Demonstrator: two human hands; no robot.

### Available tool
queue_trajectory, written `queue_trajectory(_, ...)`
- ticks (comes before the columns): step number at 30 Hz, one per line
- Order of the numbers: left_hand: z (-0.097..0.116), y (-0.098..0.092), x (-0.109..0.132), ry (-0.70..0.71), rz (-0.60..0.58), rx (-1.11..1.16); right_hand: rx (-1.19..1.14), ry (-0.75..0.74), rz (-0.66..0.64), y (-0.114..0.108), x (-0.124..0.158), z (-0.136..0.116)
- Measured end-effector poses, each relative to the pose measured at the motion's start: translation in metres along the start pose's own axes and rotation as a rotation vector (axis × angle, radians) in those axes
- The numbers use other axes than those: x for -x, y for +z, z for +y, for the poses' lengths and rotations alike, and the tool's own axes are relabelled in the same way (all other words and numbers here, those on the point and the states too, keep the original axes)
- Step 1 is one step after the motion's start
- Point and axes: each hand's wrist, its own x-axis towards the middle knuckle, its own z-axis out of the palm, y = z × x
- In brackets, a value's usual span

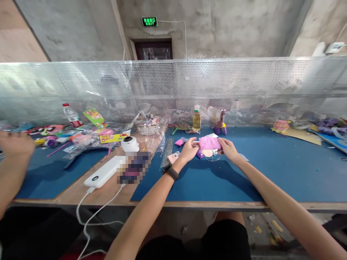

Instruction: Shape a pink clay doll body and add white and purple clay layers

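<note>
Both my hands hold a pink piece of soft material above the blue mat. My left hand pinches its left edge, and a black band sits on that wrist. My right hand grips the right edge with closed fingers. Under the pink piece I see a pale round part and a purple bit, partly hidden. A small pink scrap lies just left of my left hand.
A white power bank with a cable lies on the wooden strip. A yellow bottle, a purple figure, a basket and bagged craft items line the perforated metal screen. Another person's arm is at far left.
</note>
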Motion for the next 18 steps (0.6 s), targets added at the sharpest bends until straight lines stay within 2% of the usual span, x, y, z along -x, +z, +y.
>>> queue_trajectory(2, -0.002, -0.003, -0.002, -0.154, -0.176, 0.246, -0.014, 0.036, -0.002, 0.0, 0.001, -0.001)
queue_trajectory(4, -0.001, -0.006, -0.001, -0.184, -0.304, 0.399, -0.037, 0.08, -0.006, 0.001, 0.002, -0.004)
queue_trajectory(5, 0.0, -0.007, 0.0, -0.184, -0.323, 0.441, -0.049, 0.099, -0.009, 0.001, 0.004, -0.007)
queue_trajectory(9, 0.003, -0.007, 0.001, -0.213, -0.226, 0.443, -0.053, 0.096, -0.103, 0.003, 0.011, -0.017)
queue_trajectory(12, -0.001, -0.006, 0.001, -0.215, -0.215, 0.348, 0.028, 0.035, -0.208, 0.007, 0.016, -0.023)
queue_trajectory(15, -0.005, -0.005, 0.002, -0.145, -0.219, 0.206, 0.09, -0.016, -0.262, 0.011, 0.019, -0.024)
queue_trajectory(18, -0.006, -0.005, 0.003, -0.036, -0.238, 0.115, 0.106, -0.047, -0.261, 0.012, 0.021, -0.024)
